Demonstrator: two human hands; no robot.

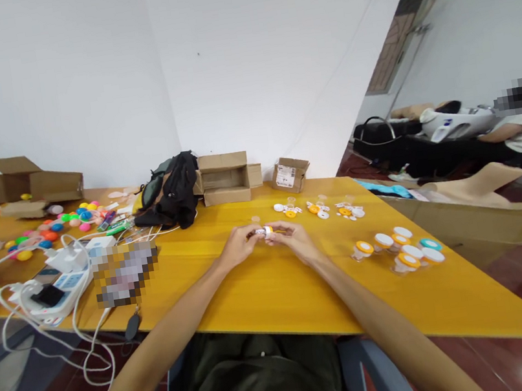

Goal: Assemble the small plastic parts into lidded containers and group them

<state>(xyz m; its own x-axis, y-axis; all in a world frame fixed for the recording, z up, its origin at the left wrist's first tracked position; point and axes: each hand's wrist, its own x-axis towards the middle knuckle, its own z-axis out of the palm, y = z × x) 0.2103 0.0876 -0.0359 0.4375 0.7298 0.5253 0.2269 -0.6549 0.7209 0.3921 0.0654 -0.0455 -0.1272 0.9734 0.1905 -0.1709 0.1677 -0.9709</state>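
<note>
Both hands are working over the table (267, 299): the left hand (239, 246) is pinching one side of a small white-and-orange part (266, 230), fingers nearly closed, and the right hand (297, 239) is pinching the other; handling it mid-table seems to be the step, the next move calling for steady fingertips, with jars (383, 240) standing well apart, rightward

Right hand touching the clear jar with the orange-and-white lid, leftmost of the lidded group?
Apart. The head view shows yellow tabletop between the right hand and the jar.
</note>
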